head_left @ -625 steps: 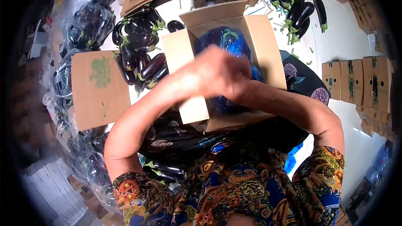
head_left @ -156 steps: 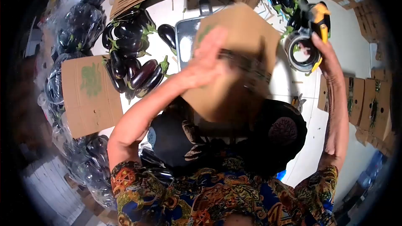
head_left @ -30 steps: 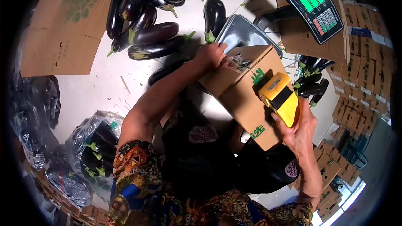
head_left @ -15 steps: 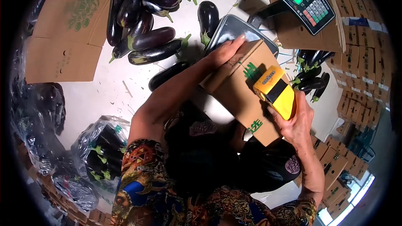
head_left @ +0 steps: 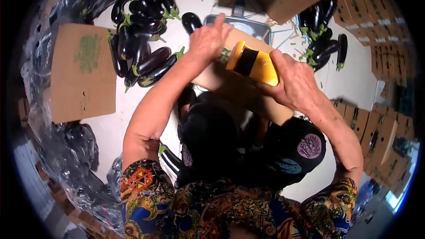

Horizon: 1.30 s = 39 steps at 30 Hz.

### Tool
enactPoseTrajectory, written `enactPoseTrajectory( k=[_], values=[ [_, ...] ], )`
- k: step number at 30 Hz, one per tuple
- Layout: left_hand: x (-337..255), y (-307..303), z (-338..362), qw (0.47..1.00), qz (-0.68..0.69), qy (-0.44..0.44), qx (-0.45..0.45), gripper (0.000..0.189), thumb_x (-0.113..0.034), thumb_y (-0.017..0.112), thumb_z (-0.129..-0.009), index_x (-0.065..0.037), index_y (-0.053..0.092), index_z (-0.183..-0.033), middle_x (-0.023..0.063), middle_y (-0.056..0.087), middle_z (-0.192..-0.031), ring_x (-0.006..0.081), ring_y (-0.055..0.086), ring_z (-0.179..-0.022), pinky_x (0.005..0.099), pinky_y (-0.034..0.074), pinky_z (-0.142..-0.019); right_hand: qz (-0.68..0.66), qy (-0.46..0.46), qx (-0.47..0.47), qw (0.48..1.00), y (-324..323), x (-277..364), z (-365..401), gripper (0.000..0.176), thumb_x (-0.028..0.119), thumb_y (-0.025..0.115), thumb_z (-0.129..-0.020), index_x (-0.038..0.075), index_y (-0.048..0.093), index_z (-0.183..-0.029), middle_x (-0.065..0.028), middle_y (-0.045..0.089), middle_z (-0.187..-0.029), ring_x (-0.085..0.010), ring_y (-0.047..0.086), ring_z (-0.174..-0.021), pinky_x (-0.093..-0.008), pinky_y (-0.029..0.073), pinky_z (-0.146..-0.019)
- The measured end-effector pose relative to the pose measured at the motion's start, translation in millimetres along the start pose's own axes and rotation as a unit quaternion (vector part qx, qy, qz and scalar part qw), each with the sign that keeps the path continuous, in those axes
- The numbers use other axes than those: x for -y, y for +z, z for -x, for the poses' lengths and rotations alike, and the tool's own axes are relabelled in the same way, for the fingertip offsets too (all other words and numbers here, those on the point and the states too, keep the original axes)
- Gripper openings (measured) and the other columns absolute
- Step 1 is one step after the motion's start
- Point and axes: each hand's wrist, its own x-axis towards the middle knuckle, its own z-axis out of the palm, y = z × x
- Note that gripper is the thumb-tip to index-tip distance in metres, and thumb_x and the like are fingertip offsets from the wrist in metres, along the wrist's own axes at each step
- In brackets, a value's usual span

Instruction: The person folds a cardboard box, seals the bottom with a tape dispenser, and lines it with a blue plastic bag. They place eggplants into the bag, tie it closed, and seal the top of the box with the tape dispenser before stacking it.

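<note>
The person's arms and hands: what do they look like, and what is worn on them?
Both arms are bare below short sleeves. The left sleeve and right sleeve carry a busy pattern in blue, orange, yellow and red. The left hand and right hand wear no gloves.

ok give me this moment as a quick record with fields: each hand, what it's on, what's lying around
left: left hand open, fingers spread on the far end of the cardboard box
right: right hand gripping the yellow tape dispenser, pressed to the box top
box: over the person's lap, just in front of the scale tray
left side: loose eggplants beside a flat carton
right side: more eggplants; folded cartons in a row
</note>
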Motion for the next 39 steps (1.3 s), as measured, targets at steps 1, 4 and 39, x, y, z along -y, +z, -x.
enactPoseTrajectory(
  k=[1, 4, 39],
  values=[
    [-5.9, -7.2, 2.6, 1.0, 0.003, -0.008, 0.001, 0.046, -0.046, 0.038, -0.097, -0.014, 0.046, -0.13, 0.0262, 0.066, -0.085, 0.0461, 0.064, -0.08, 0.0552, 0.049, -0.074, 0.009, -0.004, -0.008, 1.0, -2.9, -8.4, 12.1, 0.048, 0.029, 0.073, -0.075, 0.0, 0.044, -0.1, -0.0255, 0.061, -0.085, -0.0411, 0.063, -0.074, -0.046, 0.052, -0.064],
    [-4.9, -6.8, 6.0, 0.997, -0.071, -0.001, -0.029, 0.044, -0.045, 0.037, -0.097, -0.016, 0.049, -0.127, 0.0239, 0.067, -0.082, 0.0455, 0.064, -0.081, 0.0557, 0.05, -0.073, -0.021, -0.006, -0.052, 0.998, 0.4, -42.2, 59.7, 0.044, 0.032, 0.07, -0.079, 0.003, 0.043, -0.099, -0.021, 0.059, -0.083, -0.0406, 0.061, -0.073, -0.0461, 0.051, -0.063],
    [-10.0, -0.9, 2.0, 0.998, -0.037, -0.04, -0.031, 0.054, -0.048, 0.039, -0.098, -0.006, 0.057, -0.127, 0.0238, 0.065, -0.107, 0.0366, 0.062, -0.103, 0.0402, 0.045, -0.088, -0.117, 0.192, -0.114, 0.968, 276.0, -233.0, 225.7, 0.049, 0.027, 0.078, -0.074, 0.002, 0.049, -0.103, -0.0162, 0.056, -0.091, -0.0343, 0.061, -0.088, -0.038, 0.052, -0.073]
  ],
)
